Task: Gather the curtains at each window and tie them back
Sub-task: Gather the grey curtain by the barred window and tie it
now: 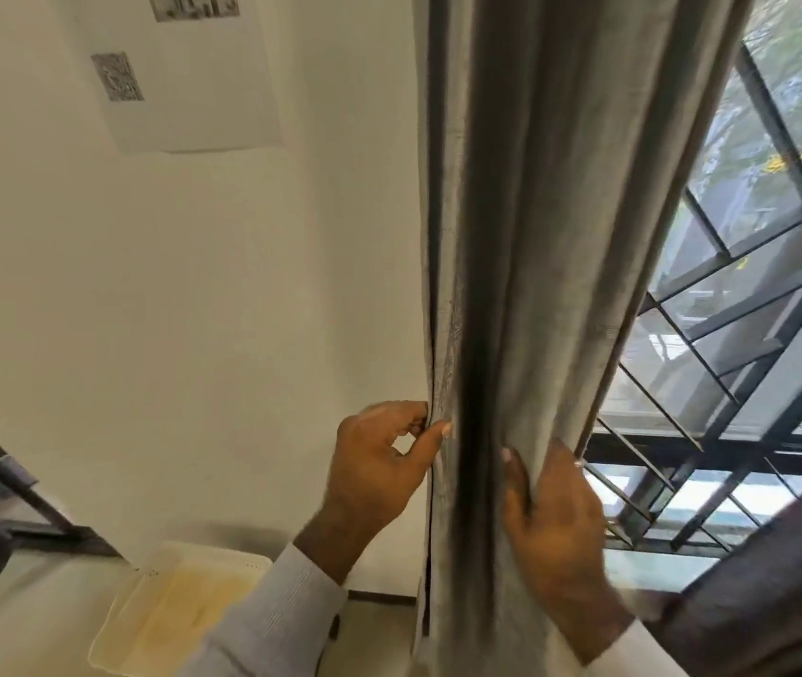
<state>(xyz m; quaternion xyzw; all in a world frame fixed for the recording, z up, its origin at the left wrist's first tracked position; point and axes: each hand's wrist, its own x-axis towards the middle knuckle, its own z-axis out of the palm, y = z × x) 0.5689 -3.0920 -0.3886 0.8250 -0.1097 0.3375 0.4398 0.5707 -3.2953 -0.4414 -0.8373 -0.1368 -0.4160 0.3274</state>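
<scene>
Right, a cream wall point(184, 295) fills the left, with one paper sheet point(184, 75) stuck on it carrying two blurred printed patches. One window point(755, 344) with a dark metal grille sits right. One grey curtain point(550, 227) hangs bunched between wall and window. Two hands on it: the left hand point(379, 461) pinches the curtain's left edge between thumb and fingers, the right hand point(555, 520) grips the folds on the right side. One pale tray-like item point(169, 618) lies low left.
</scene>
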